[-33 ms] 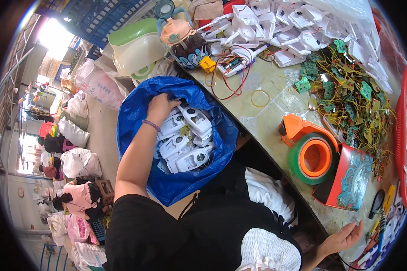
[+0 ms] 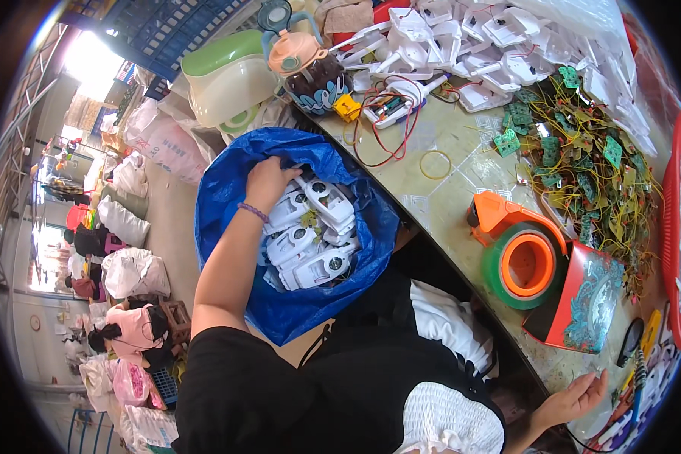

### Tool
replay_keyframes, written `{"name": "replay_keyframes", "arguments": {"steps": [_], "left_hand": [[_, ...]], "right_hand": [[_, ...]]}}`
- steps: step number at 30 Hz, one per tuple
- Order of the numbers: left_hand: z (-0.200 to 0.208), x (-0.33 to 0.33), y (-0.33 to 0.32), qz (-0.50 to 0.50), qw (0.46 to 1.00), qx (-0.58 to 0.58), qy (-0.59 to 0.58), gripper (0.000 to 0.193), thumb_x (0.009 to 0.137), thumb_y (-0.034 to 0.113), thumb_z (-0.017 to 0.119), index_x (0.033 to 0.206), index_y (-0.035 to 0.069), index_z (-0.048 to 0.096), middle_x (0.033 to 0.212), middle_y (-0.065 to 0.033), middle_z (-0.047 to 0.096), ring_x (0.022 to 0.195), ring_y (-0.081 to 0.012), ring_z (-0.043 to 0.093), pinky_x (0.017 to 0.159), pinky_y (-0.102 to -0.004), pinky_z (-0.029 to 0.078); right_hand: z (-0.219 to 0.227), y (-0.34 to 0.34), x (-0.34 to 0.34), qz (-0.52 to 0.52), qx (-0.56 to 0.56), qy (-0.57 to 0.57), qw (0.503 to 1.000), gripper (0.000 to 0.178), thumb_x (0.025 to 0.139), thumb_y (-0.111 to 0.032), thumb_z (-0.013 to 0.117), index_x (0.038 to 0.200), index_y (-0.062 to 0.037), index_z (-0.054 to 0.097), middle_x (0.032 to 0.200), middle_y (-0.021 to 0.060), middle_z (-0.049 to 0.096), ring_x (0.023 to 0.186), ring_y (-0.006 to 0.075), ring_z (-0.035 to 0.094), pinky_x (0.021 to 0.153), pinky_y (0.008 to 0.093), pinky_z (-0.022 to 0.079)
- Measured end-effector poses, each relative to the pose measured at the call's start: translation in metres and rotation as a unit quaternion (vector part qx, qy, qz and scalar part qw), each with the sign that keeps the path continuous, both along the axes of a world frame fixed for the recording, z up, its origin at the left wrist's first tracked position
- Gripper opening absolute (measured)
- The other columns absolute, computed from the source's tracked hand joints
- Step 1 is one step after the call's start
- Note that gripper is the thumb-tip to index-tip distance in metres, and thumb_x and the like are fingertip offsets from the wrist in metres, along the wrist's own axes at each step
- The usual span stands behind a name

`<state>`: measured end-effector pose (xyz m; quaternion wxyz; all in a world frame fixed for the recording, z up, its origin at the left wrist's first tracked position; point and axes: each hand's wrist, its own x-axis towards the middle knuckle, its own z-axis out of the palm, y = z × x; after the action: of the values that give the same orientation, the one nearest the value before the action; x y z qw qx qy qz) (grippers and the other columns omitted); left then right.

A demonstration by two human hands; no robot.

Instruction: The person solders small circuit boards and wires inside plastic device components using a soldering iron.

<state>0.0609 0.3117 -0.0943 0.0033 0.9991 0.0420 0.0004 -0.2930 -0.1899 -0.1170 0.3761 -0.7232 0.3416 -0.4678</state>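
A blue woven bag (image 2: 284, 321) with its mouth spread wide stands beside the table, holding several white plastic housings (image 2: 329, 204) with dark round inserts. My left hand (image 2: 271, 181) reaches into the bag at its far side. Its fingers curl down next to the end of one housing, and their tips are partly hidden, so what they hold does not show. At the lower right, my right hand (image 2: 575, 397) rests by the table edge, palm turned up, fingers loosely apart and nothing in them.
On the table (image 2: 461, 181) lie a heap of wired green circuit boards (image 2: 583, 166), more white housings (image 2: 499, 38), an orange tape dispenser (image 2: 499, 216) with green tape, and a red box (image 2: 583, 303). A drink bottle (image 2: 314, 79) stands by the far corner. A co-worker (image 2: 136, 329) sits at left.
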Motion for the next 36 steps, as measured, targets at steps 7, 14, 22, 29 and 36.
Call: {"name": "replay_keyframes", "arguments": {"steps": [7, 14, 22, 29, 36], "left_hand": [[0.047, -0.045, -0.075, -0.233, 0.964, 0.082, 0.101, 0.017, 0.078, 0.02, 0.062, 0.076, 0.004, 0.065, 0.079, -0.0173, 0.065, 0.081, -0.0314, 0.064, 0.068, -0.0421, 0.05], [0.104, -0.04, -0.154, -0.483, 0.792, -0.196, 0.319, 0.03, 0.085, 0.027, 0.064, 0.106, 0.005, 0.064, 0.094, -0.0117, 0.066, 0.091, -0.0299, 0.062, 0.078, -0.0379, 0.049], [0.102, 0.038, -0.272, -0.614, 0.733, -0.245, 0.158, 0.039, 0.083, 0.029, 0.066, 0.109, 0.001, 0.062, 0.106, -0.0163, 0.064, 0.098, -0.0296, 0.061, 0.085, -0.0376, 0.047], [0.072, 0.145, -0.339, -0.435, 0.849, -0.196, -0.227, 0.028, 0.071, 0.014, 0.067, 0.098, 0.006, 0.065, 0.104, -0.013, 0.061, 0.1, -0.0308, 0.057, 0.085, -0.0415, 0.048], [0.056, 0.166, -0.35, -0.454, 0.814, -0.157, -0.325, 0.018, 0.071, 0.012, 0.067, 0.086, 0.003, 0.067, 0.114, -0.0134, 0.06, 0.104, -0.0299, 0.056, 0.086, -0.0401, 0.048]], "right_hand": [[0.002, 0.0, -0.001, -0.025, -0.007, -0.005, 1.0, 0.027, 0.096, -0.012, 0.052, 0.12, -0.0004, 0.051, 0.078, -0.0031, 0.045, 0.066, 0.0037, 0.038, 0.055, 0.0182, 0.03], [-0.016, 0.0, -0.012, 0.031, -0.034, 0.008, 0.999, 0.025, 0.093, 0.0, 0.05, 0.118, 0.0042, 0.05, 0.098, 0.0081, 0.056, 0.085, 0.0111, 0.051, 0.076, 0.0233, 0.042], [-0.018, 0.015, -0.008, 0.089, -0.065, 0.037, 0.993, 0.021, 0.091, 0.001, 0.052, 0.112, 0.0026, 0.053, 0.099, 0.0046, 0.052, 0.079, 0.0082, 0.046, 0.072, 0.0206, 0.039], [-0.013, 0.018, 0.003, 0.052, -0.056, 0.006, 0.997, 0.018, 0.088, 0.004, 0.054, 0.105, 0.0049, 0.056, 0.09, 0.0062, 0.054, 0.072, 0.0084, 0.047, 0.064, 0.0207, 0.04], [-0.013, 0.018, 0.005, 0.041, -0.056, 0.013, 0.997, 0.015, 0.088, 0.004, 0.054, 0.103, 0.0054, 0.057, 0.087, 0.0065, 0.055, 0.069, 0.0086, 0.047, 0.063, 0.0207, 0.04]]}}
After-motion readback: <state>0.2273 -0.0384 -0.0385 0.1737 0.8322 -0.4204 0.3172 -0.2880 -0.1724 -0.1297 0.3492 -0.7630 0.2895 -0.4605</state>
